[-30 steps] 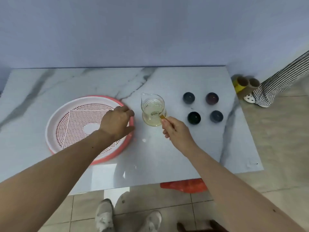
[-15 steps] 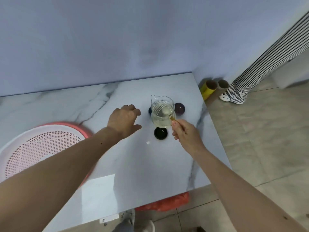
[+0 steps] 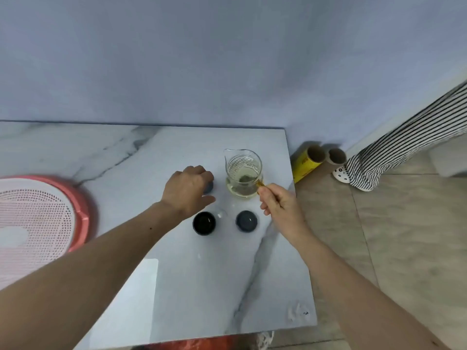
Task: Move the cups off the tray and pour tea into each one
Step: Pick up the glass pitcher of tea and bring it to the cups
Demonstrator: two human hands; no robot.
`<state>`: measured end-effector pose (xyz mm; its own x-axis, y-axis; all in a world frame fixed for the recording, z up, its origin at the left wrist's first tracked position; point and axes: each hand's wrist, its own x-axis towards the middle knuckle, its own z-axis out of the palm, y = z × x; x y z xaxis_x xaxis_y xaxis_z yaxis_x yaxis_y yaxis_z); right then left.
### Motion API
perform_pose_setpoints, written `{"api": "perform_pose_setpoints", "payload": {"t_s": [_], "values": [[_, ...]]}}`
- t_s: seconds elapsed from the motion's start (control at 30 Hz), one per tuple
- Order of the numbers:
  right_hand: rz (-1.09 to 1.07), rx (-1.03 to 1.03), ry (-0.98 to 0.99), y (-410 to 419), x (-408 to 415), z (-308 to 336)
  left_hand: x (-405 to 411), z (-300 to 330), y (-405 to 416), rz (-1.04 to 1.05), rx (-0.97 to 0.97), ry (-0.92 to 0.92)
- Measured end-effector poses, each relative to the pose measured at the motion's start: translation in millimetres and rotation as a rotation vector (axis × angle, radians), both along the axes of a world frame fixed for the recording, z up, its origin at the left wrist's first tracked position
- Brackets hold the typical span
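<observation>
Right hand pinched the tea pitcher by its handle, ready to pour; left hand cupped a far cup, apparently steadying it.

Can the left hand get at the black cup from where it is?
Probably yes: the left hand is close behind the black cup, which stands open on the table with nothing between them.

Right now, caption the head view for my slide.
Right hand holds glass pitcher by its handle; left hand covers a cup.
</observation>
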<state>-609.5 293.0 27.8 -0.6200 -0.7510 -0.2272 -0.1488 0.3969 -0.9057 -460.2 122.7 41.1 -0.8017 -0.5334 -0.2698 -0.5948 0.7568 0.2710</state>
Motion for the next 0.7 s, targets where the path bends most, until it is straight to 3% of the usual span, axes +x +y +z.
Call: {"api": "perform_pose_setpoints", "payload": {"t_s": [0.27,0.7], "values": [[0.182,0.026,0.083,22.9,-61.9,-31.7,-31.3,-48.2,50.7,0.199,0.031,0.024],[0.26,-0.125,0.267,19.8,-95.8,-95.8,-41.9,-103.8,41.5,0.168,-0.015,0.201]]}}
